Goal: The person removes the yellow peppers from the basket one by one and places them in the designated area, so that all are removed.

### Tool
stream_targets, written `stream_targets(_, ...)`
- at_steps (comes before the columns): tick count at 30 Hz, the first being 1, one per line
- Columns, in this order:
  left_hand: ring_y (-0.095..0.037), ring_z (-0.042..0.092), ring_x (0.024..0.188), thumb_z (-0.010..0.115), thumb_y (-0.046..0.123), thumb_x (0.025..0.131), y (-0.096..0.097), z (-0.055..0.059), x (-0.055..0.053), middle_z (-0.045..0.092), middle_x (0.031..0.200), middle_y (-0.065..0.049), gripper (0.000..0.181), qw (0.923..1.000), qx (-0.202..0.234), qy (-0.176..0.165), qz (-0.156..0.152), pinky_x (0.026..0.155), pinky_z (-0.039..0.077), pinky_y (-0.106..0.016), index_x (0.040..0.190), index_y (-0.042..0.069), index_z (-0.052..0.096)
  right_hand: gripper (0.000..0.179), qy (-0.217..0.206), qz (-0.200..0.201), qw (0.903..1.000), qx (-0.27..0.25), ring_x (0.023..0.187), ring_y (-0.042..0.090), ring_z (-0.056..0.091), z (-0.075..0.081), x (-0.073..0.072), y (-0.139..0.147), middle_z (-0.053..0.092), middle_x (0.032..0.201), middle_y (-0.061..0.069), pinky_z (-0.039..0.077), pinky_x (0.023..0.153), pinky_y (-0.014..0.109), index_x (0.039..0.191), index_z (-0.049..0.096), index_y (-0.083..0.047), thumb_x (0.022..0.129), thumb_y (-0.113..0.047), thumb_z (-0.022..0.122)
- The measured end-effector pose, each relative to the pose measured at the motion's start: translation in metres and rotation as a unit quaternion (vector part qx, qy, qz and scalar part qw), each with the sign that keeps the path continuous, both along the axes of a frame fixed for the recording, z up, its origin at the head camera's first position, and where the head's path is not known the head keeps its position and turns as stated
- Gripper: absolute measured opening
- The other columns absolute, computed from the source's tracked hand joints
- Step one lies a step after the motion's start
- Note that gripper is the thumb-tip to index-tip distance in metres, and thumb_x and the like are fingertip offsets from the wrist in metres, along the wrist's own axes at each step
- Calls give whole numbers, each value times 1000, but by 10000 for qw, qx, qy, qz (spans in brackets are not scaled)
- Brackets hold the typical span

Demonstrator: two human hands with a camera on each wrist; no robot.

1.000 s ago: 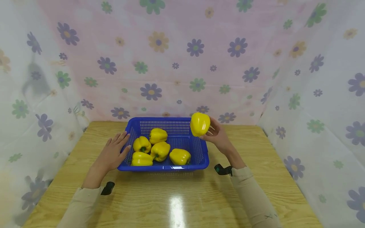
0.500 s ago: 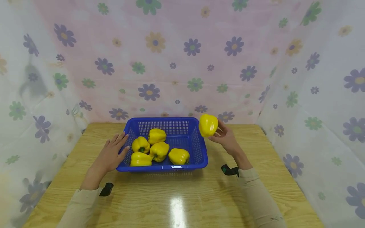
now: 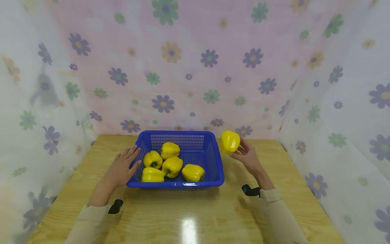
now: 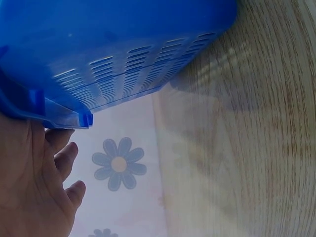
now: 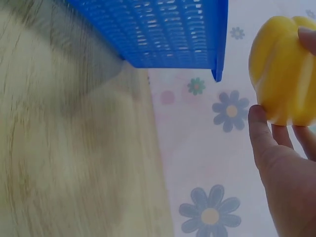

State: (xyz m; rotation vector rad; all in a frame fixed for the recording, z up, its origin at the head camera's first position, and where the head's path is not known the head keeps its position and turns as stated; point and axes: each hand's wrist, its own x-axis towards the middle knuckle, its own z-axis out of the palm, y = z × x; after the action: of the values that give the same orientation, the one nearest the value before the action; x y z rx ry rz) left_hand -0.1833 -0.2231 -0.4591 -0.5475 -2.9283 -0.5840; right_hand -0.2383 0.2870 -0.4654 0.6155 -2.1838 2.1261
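My right hand (image 3: 248,159) pinches a glossy yellow, blocky bell pepper (image 3: 230,142) with thumb and fingertips, raised just outside the right rim of the blue, rectangular, slotted plastic basket (image 3: 175,185). A firm, gentle grip suits its slick skin, I judge. My left hand (image 3: 118,169), fingers extended, rests at the left rim.

The person's left forearm (image 3: 89,220) and right forearm (image 3: 278,210) reach forward, well apart; the left hand (image 3: 120,168) lies palm down, fingers nearly straight and slightly spread, thumb set apart, while the right hand (image 3: 249,158) is raised, palm inward, thumb and fingers bent toward each other in a grip
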Motion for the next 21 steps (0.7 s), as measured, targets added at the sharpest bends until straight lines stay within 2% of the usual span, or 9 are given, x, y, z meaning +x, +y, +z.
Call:
stream_targets(11,-51,17,151,42,37,110,-2,-2,2,24,165,-24,62,9998,80,-125,90,118,11,-74,158,0,32,87,-214,-153,9996,59,127,6,58,-18,-10,10,47,147,0,50,102,21,161,27,-7,88,11,71)
stream_targets(16,-51,17,152,42,37,110,-2,-2,1,23,165,-25,62,9998,120,-105,72,117,11,-74,158,0,32,87,-366,-178,9989,230,127,6,56,-27,-17,14,40,154,10,49,103,19,161,29,-8,87,10,72)
stream_targets(18,-51,16,152,42,37,110,-2,-3,0,23,165,-25,62,9998,140,-111,71,117,11,-74,158,0,32,86,-468,-207,9980,368,129,8,55,-30,-20,16,37,157,15,48,103,18,160,30,-9,87,9,72)
stream_targets(21,-51,16,152,42,37,110,-1,-4,0,23,165,-25,62,9997,168,-134,81,118,10,-74,159,0,32,87,-650,-205,9960,577,136,21,51,-36,-23,20,32,161,19,48,102,17,161,28,-9,88,7,72)
